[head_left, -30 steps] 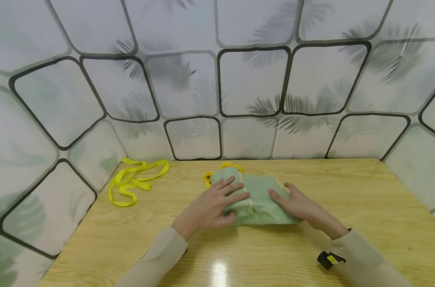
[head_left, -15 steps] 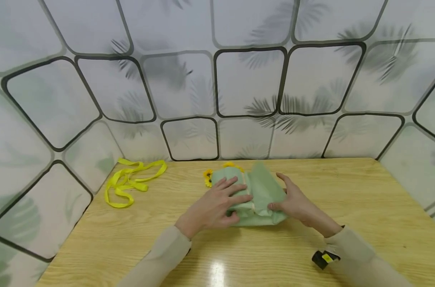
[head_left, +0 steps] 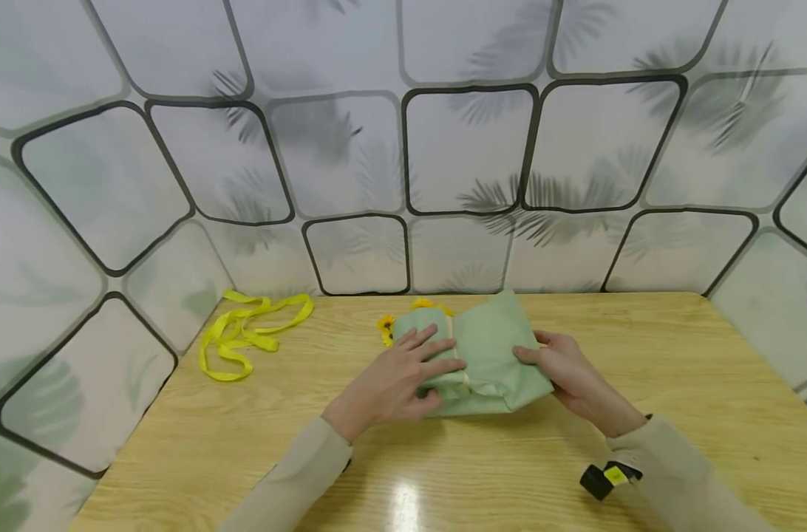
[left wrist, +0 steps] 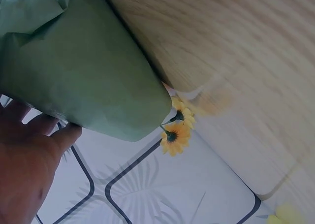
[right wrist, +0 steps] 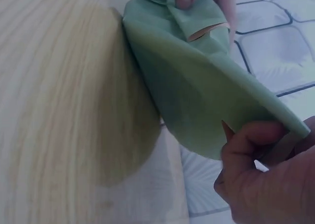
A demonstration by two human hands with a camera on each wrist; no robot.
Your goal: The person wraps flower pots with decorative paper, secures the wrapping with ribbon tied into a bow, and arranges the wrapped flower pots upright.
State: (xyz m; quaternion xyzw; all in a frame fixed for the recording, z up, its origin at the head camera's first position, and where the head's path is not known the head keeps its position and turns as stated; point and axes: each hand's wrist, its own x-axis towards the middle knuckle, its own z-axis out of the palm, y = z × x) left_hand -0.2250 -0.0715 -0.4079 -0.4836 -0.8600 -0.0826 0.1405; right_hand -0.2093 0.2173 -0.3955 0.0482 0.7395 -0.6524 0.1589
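Green paper wrap (head_left: 486,343), one, between your hands, stretching sideways from your left hand (head_left: 400,377), fingers spread on top, to your right hand (head_left: 573,373), pinching its loose edge.

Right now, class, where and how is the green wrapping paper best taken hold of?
The loose right edge of the green wrapping paper, from the person's right, probably thumb above, fingers beneath: that end rises off the table, and the right hand pinches it there. The left end seems poorer: the left hand lies across it, and yellow daisy-like flowers stick out beyond.
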